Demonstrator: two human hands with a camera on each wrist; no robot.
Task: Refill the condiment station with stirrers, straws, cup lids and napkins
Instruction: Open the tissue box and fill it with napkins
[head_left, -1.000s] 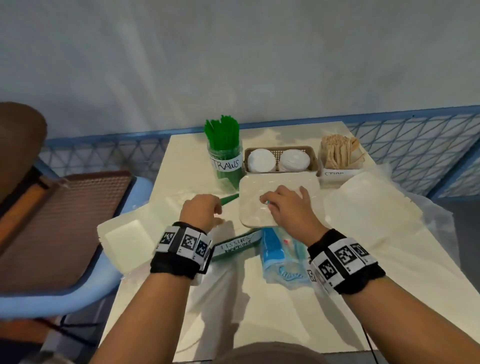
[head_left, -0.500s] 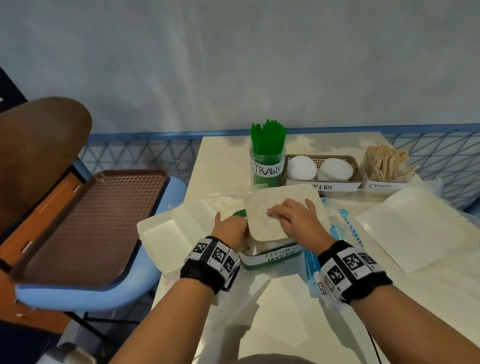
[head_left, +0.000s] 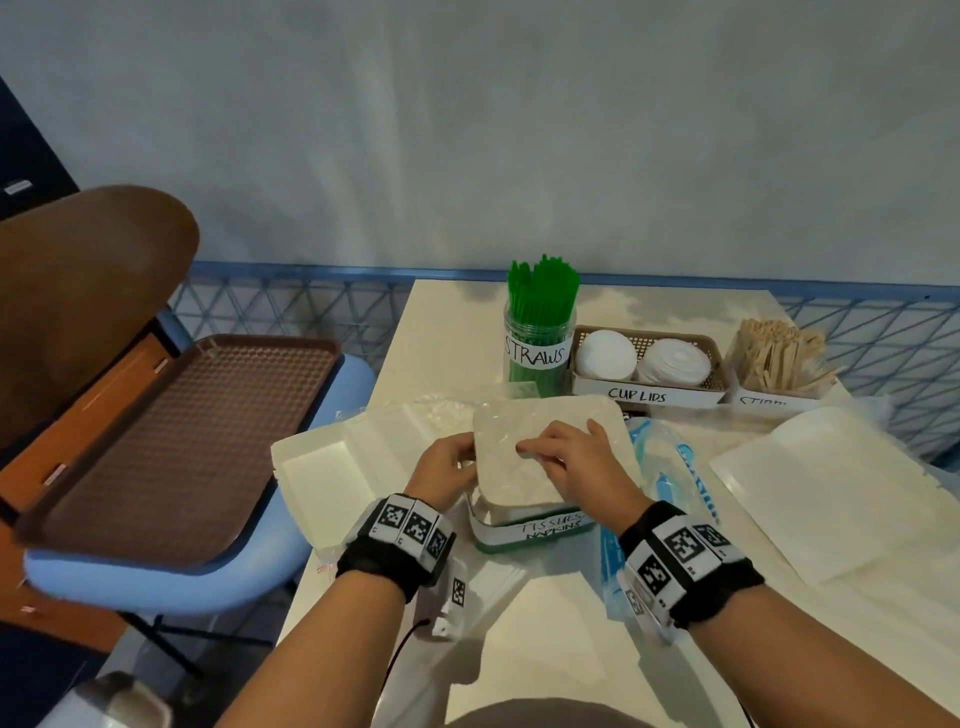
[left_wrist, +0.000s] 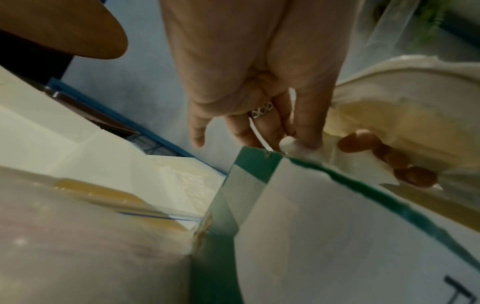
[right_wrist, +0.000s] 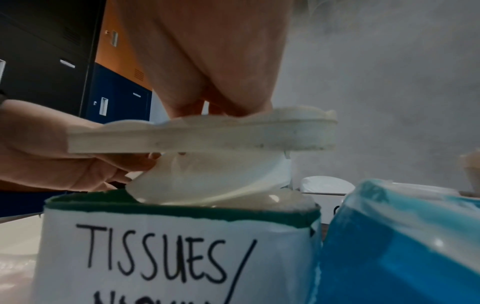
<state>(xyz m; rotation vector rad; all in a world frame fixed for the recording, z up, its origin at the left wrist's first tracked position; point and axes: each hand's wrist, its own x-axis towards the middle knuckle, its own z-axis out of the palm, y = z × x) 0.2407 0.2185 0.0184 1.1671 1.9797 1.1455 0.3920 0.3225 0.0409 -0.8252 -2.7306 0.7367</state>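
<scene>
A flat white stack of napkins (head_left: 561, 415) in clear wrap hovers tilted over the green box (head_left: 530, 532) labelled TISSUES/NAPKINS. My left hand (head_left: 447, 467) grips the stack's left edge, fingers underneath. My right hand (head_left: 571, 462) lies on top with curled fingers pinching the wrap. The right wrist view shows the napkin stack (right_wrist: 200, 133) just above the green box (right_wrist: 182, 205), with clear wrap sagging into the opening. In the left wrist view my left hand (left_wrist: 259, 123) holds the napkin stack (left_wrist: 389, 92) at a corner of the green box (left_wrist: 259, 164).
Along the back stand a jar of green straws (head_left: 537, 332), a cup lids basket (head_left: 649, 395) and a stirrer box (head_left: 779, 353). A blue packet (head_left: 670, 467) lies right of the box, an open white foam container (head_left: 322, 467) left. A brown tray (head_left: 171, 441) sits on a chair.
The napkin stack has come back toward me from beyond the green box to right over it. My left hand has moved from beside the box to the stack's left edge.
</scene>
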